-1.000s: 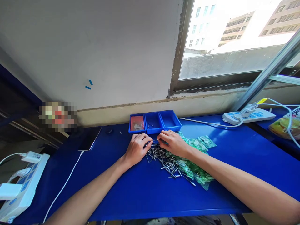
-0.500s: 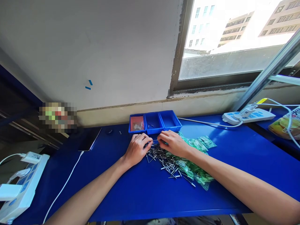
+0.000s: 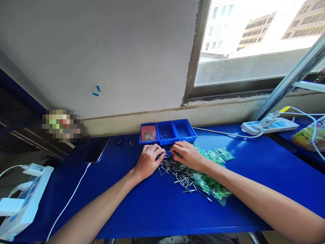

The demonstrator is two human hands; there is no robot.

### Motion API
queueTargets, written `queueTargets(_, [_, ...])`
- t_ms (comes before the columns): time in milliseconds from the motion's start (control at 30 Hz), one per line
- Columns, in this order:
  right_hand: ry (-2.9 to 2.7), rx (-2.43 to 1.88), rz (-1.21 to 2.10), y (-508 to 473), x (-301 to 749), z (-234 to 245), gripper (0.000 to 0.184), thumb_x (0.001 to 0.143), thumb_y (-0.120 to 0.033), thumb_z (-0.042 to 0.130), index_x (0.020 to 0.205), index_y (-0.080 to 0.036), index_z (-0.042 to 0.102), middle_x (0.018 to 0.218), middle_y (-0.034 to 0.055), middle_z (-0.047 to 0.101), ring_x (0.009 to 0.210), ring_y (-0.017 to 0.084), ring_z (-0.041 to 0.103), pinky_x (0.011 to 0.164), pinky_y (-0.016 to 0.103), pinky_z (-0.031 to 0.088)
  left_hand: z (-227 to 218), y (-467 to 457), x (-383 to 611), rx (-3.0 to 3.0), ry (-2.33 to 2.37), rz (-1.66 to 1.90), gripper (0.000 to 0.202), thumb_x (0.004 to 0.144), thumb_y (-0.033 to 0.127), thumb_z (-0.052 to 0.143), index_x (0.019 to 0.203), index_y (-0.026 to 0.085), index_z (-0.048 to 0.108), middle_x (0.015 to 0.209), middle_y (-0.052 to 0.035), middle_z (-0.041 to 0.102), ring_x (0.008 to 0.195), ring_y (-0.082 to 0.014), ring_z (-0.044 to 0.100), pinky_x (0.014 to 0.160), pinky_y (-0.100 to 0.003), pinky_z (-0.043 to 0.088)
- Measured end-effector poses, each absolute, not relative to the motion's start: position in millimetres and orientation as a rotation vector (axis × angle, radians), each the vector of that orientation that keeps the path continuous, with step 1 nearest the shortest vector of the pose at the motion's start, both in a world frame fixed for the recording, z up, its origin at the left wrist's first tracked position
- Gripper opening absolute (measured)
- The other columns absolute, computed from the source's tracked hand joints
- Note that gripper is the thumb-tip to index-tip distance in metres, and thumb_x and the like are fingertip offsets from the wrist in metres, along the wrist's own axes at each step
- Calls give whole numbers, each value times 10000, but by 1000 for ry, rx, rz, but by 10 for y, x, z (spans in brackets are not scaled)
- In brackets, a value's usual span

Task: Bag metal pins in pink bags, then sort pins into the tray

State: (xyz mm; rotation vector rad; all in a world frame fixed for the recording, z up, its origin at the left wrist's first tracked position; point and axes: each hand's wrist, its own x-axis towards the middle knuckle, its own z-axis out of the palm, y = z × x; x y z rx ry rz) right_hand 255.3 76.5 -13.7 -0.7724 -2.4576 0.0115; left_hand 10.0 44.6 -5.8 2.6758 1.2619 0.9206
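Left hand (image 3: pixel 150 159) and right hand (image 3: pixel 189 156), center frame, pinch thin metal pin (image 3: pixel 168 151) between them. Blind rivets (image 3: pixel 175 168) heaped loose just below, beside green plastic packets (image 3: pixel 211 188); many apparently left to handle. Middle blue bin (image 3: pixel 166 130) above holds few small pieces (image 3: pixel 164 136).

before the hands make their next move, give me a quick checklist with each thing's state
1. Thin metal piece spans left hand and right hand: ok.
2. Grip firm at both ends: cannot tell, fingers hide the ends.
3. Metal pins gathered tightly: not ok, some splay out along the near edge.
4. Right hand off the green packets: cannot tell, it overlaps them in view.
5. Blue trays upright and open: ok.
6. Phone clear of both hands: ok.
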Motion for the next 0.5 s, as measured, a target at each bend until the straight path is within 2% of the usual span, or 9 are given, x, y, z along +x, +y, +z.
queueTargets(500, [-2449, -781, 16, 761, 2551, -135, 105, 1070, -231, 512, 1038, -213, 610, 909, 48, 678, 811, 200, 601, 764, 349, 406, -61, 445, 100, 2676, 1260, 903, 155, 1088, 289, 534, 1111, 243, 681, 1058, -26, 713, 1024, -192, 665, 959, -386, 442])
